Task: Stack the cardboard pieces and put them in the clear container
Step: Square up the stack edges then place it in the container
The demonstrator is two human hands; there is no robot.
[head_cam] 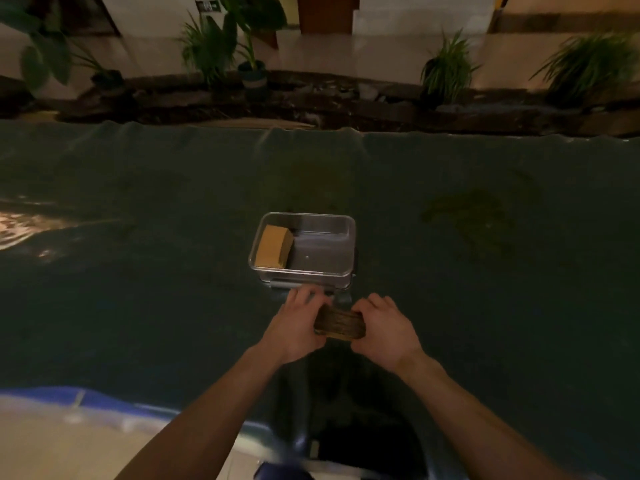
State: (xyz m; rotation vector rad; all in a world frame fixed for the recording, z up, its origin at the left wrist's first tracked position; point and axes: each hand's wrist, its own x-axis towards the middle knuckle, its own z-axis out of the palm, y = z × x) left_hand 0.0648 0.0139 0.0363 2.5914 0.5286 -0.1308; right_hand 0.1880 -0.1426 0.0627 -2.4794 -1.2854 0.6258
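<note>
Nearest the camera, our two bare forearms reach forward over a table draped in a dark green cloth (138, 271), and no brand, label or readable writing shows on anything we handle. Our left hand (294, 327) and right hand (384, 332) face each other, each closed on one end of a small brown stack of cardboard pieces (340, 323), which we hold edge-on between our palms. Our left fingers (304, 294) curl over the far side of the stack, while our right knuckles are bent and turned inward; both wrists are level.

Just beyond our hands stands a clear rectangular plastic container (346, 271), open at the top, resting on what looks like its own lid. Inside it, against the left wall, a tan block of stacked cardboard (273, 247) sits tilted; the right part of the container shows only its bare floor.

Farther off, the cloth ends at a dark, rough ledge where several green potted plants (446, 71) stand in a row. A small sign (207, 6) on the pale back wall is too blurred to read.
</note>
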